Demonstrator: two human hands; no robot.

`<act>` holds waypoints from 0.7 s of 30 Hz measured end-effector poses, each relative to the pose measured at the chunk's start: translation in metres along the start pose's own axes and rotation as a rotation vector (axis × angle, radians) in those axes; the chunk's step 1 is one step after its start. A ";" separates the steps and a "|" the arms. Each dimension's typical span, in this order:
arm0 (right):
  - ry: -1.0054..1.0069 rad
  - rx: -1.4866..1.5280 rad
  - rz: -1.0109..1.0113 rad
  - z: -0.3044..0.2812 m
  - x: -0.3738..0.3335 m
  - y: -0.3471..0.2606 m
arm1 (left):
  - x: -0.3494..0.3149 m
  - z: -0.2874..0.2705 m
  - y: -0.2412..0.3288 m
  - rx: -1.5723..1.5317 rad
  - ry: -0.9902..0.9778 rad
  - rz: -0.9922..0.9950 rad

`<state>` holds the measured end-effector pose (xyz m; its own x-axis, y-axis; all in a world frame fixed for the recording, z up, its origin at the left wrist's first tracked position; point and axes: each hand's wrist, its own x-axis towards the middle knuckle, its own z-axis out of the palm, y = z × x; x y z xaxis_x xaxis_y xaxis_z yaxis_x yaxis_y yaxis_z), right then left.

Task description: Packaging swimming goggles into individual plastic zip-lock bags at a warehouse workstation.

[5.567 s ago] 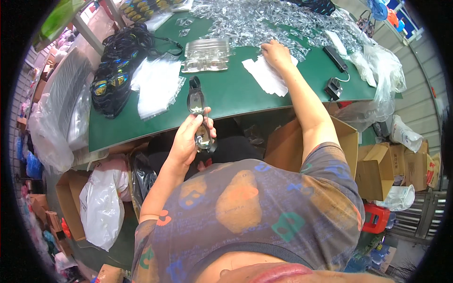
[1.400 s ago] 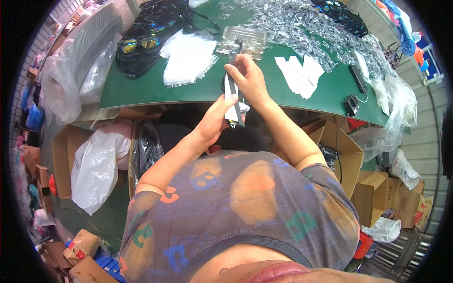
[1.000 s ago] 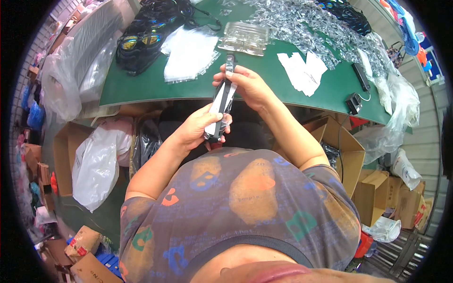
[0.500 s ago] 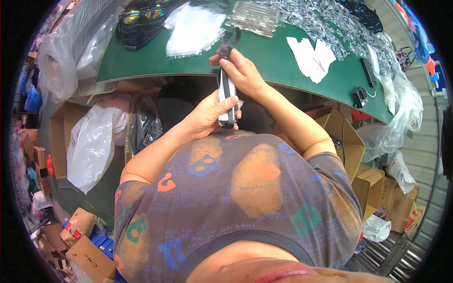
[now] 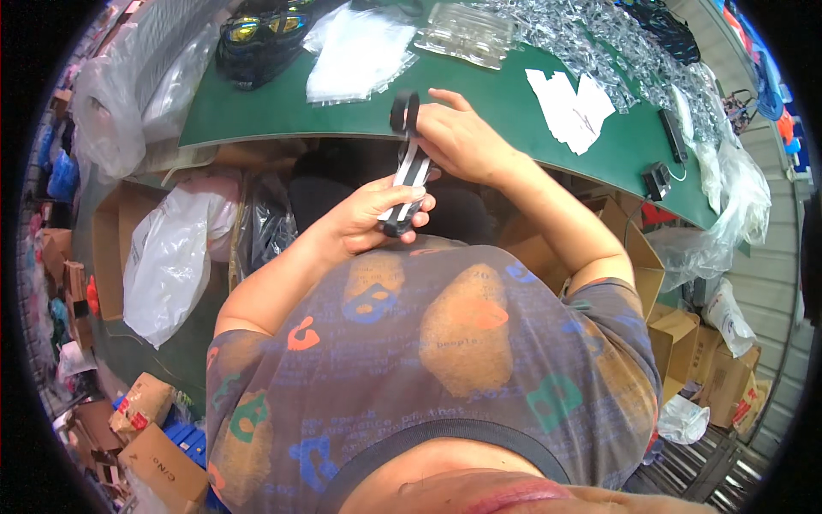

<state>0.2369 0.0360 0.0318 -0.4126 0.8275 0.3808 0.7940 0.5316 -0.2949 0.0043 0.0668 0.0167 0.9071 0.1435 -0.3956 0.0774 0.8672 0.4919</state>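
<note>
Green tabletop [image 5: 257, 111] spread beyond both hands, with clear trays [image 5: 467, 36] past the right hand [image 5: 462, 141] and white papers [image 5: 569, 111] to its right. Black goggles [image 5: 397, 228] with white strips [image 5: 403, 178] along them lay in the left hand [image 5: 368, 214], pinched between thumb and fingers. A black strap [image 5: 413, 111] looped just left of the right hand, whose fingers bent inward, one lifted clear; whether they pinched anything could not be told

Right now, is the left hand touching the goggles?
Touching. The head view shows the left hand gripping the goggles, its thumb laid across the bundle and fingers curled around its right side.
</note>
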 end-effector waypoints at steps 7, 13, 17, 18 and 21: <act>-0.134 -0.275 -0.359 -0.042 -0.001 -0.021 | -0.015 -0.009 0.001 -0.218 -0.197 -0.064; -0.180 -0.340 -0.304 -0.036 -0.004 -0.025 | -0.018 -0.005 0.003 -0.202 -0.185 -0.052; -0.176 -0.274 -0.269 -0.029 -0.008 -0.023 | -0.021 -0.003 0.006 -0.036 -0.072 -0.052; -0.175 -0.272 -0.270 -0.030 -0.008 -0.023 | -0.023 -0.004 0.005 -0.036 -0.069 -0.052; -0.296 0.138 -0.187 -0.042 -0.003 -0.020 | -0.026 -0.008 -0.001 -0.059 -0.030 -0.082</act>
<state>0.2411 0.0157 0.0729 -0.6721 0.7194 0.1752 0.6334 0.6812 -0.3671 -0.0228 0.0658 0.0199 0.9106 0.0571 -0.4094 0.1285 0.9023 0.4116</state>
